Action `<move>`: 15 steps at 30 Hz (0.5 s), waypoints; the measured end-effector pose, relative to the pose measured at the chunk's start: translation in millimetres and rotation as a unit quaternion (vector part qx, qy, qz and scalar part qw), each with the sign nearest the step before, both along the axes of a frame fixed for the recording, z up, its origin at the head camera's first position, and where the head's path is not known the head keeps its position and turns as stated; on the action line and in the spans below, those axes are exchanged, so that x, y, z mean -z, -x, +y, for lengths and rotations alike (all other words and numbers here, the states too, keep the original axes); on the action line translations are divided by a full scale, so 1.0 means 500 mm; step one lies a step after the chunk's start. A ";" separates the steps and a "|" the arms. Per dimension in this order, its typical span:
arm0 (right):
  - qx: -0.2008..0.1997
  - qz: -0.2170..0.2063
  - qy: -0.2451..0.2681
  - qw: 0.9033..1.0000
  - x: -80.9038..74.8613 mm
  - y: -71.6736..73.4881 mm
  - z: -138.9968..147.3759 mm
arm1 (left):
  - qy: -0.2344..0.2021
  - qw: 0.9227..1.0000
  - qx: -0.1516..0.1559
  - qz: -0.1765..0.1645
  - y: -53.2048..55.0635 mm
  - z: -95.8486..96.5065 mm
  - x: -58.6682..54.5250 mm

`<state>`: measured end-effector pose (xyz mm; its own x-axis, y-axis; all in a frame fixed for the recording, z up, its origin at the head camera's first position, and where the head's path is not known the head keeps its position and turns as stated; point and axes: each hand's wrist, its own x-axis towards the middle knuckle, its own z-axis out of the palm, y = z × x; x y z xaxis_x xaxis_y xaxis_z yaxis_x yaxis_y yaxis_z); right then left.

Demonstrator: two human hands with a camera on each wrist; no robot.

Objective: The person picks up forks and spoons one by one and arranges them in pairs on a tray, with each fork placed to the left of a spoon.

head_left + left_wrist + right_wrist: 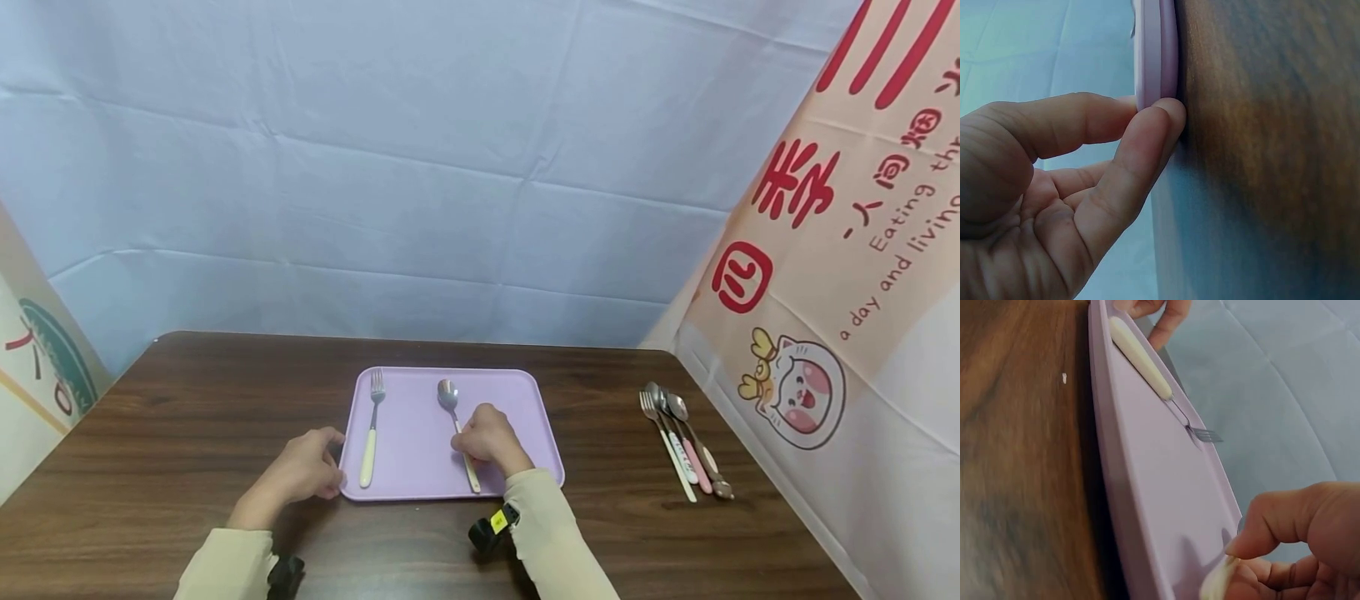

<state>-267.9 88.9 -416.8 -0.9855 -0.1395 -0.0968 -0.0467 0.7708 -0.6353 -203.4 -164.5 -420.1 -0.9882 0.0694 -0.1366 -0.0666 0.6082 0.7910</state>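
Observation:
A lilac tray (416, 467) lies on the table with a fork (369, 458) along its left side, tines toward the back. My left hand (300, 471) pinches the tray's edge near its front left corner; the left wrist view shows thumb and finger of this hand (1079, 162) against the rim. With my right hand (491, 437) I pinch the pale handle of a spoon (447, 393) over the right half of the tray. The spoon's bowl points to the back, and the right wrist view shows its handle (1219, 578) between my fingers.
On the right of the dark wooden table (600, 533) lies a cluster of cutlery: another fork (667, 446) and several spoons (690, 442) side by side. A pale cloth (375, 183) hangs behind the table, a printed cloth (847, 275) at the right.

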 end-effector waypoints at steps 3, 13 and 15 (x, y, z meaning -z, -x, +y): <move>0.000 -0.002 0.005 1.000 0.000 -0.002 -0.012 | 0.001 1.000 0.001 0.003 0.000 0.000 0.000; 0.006 -0.008 0.011 1.000 0.003 -0.003 -0.044 | 0.006 1.000 0.002 -0.002 0.002 0.000 0.000; 0.005 -0.004 0.009 1.000 0.004 -0.003 -0.053 | 0.007 1.000 0.003 -0.004 0.002 0.000 0.000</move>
